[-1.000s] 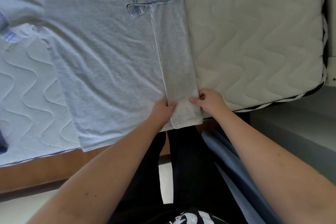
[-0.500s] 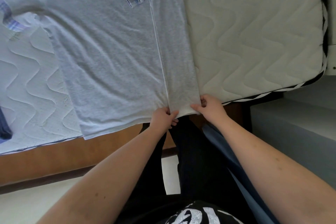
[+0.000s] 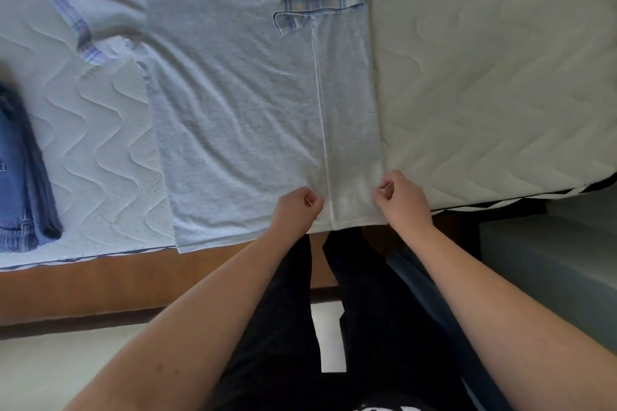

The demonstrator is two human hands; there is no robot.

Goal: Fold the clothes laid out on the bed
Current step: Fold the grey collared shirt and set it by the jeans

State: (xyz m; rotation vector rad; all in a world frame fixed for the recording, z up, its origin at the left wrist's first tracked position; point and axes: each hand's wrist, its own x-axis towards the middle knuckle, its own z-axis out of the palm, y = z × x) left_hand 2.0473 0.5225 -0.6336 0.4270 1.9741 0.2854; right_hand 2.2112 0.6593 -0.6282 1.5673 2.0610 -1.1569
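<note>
A light grey T-shirt [image 3: 233,110] with plaid sleeve cuffs lies flat on the bed, hem toward me. Its right side is folded inward as a long strip [image 3: 350,130], and the plaid cuff [image 3: 320,5] lies across the top of that strip. My left hand [image 3: 298,208] rests on the shirt just left of the strip's inner edge, near the hem, fingers curled. At the strip's outer fold edge, my right hand [image 3: 400,198] also has its fingers curled. The cloth between my hands lies flat. The left sleeve [image 3: 96,10] is spread out.
Folded blue jeans [image 3: 20,170] lie at the left of the quilted mattress [image 3: 500,77]. The wooden bed frame [image 3: 117,284] runs along the near edge. A grey surface [image 3: 551,264] stands low at the right. My dark-clothed legs are below.
Both hands pinched the strip's hem corners before. They now sit slightly above the hem with curled fingers and the hem lying flat. The view has shifted left, showing the jeans.
</note>
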